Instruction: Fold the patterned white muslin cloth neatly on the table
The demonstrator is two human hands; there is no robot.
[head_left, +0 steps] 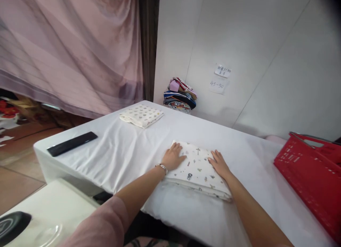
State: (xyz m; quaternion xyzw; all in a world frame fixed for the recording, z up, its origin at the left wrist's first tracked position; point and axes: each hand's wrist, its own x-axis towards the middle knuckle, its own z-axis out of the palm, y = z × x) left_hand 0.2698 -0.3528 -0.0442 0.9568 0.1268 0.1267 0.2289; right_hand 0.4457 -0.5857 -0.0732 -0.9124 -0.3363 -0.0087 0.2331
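A folded white cloth (198, 170) with small printed figures lies near the front edge of the table. On its left side rests my left hand (173, 157), fingers spread flat, with a bracelet at the wrist. My right hand (220, 164) lies flat along the cloth's right side, its fingers stretched out. Another folded white cloth (141, 115), printed with small spots, sits farther back on the table, apart from both hands.
A white sheet covers the table (112, 161). A long black flat object (72, 144) lies at its left edge. At the right stands a red plastic basket (311, 179). Stacked folded fabrics (179, 95) are beyond the far edge, by the wall. A pink curtain (80, 51) hangs at left.
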